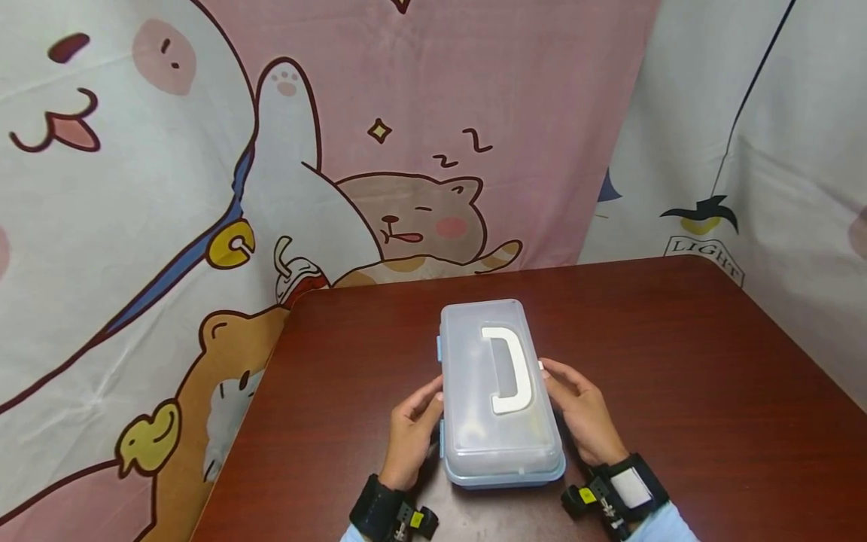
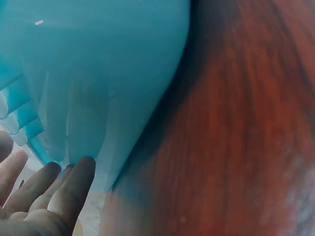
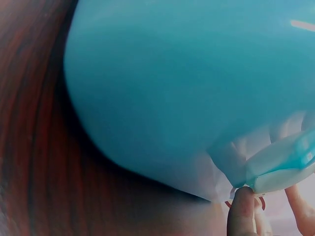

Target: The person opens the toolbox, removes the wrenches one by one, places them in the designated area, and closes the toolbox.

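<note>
A lidded plastic storage box (image 1: 474, 391) rests lengthwise on the table, its clear lid down over a light blue base. On top lies a white carrying handle (image 1: 523, 376). Blue tabs (image 1: 442, 438) show along the left side. My left hand (image 1: 409, 433) is at that side, its fairly straight fingers (image 2: 81, 182) reaching the blue wall. Opposite it, my right hand (image 1: 585, 414) has its fingertips at a small white tab (image 1: 540, 365) on the right edge. In the right wrist view a fingertip (image 3: 242, 209) meets the box near a translucent latch (image 3: 280, 179).
The reddish-brown wooden table (image 1: 677, 376) extends around the box. A cartoon-printed cloth (image 1: 542, 113) hangs behind and to the left, with a white cloth (image 1: 799, 188) at the right. Each wrist wears a black strap with a camera (image 1: 389, 512).
</note>
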Tool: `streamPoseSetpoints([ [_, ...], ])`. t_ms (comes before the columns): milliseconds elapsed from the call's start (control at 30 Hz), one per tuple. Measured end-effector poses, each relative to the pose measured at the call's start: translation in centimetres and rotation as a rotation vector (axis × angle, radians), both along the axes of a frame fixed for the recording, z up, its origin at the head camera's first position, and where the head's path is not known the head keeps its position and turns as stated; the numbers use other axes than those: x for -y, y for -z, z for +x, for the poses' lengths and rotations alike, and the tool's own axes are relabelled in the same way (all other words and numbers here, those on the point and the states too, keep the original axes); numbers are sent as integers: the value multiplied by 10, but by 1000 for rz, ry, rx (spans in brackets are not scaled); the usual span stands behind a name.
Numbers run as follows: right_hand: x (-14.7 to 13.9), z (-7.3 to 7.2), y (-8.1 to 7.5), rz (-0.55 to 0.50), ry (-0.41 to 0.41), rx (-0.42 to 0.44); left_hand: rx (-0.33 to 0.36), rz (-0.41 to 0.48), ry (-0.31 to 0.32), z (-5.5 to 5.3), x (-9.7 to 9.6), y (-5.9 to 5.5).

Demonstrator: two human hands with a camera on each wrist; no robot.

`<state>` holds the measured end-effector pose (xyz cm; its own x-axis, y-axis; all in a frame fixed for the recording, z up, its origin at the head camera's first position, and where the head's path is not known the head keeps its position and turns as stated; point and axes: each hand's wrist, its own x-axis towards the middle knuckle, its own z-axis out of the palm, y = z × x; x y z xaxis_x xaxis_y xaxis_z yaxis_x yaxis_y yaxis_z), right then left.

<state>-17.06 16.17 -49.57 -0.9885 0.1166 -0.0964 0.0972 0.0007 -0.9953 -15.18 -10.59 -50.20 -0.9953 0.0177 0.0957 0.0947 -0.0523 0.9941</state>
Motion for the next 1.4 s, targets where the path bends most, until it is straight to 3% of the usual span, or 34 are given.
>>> streamPoseSetpoints([
  [333, -1, 0, 0, 6, -9, 3, -13, 64, -42, -1, 1, -1],
  [1000, 0, -1, 1, -33, 12, 2, 0, 46, -50, 0, 1, 0],
  [1400, -2, -1, -2, -60, -16, 30, -8, 9, -36, 1, 4, -3],
])
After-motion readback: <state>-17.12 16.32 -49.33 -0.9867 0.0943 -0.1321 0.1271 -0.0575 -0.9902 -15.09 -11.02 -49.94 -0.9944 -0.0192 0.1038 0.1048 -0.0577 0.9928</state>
